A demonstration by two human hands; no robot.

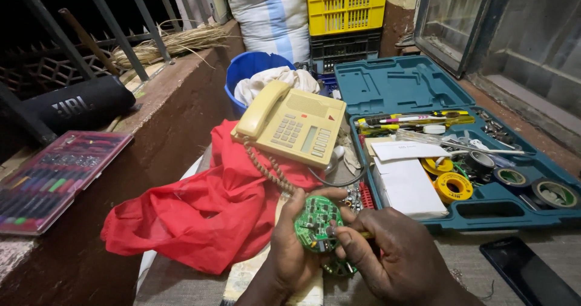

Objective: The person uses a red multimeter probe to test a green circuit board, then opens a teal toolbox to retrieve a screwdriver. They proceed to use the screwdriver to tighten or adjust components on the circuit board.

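The left hand is gripping a round green circuit board near the red cloth; the right hand is pinching a thin tool against it. A slip could scratch tracks or knock parts.

Supporting surface: grey floor, partly visible near the bottom edge. A teal tool case lies open on it at the right side, lid raised toward the far wall. A black phone lies flat near the bottom right corner, just clear of the case. A red cloth is spread at the centre-left, against the low wall. A blue bucket stands at the far end, beside stacked crates and a sack.
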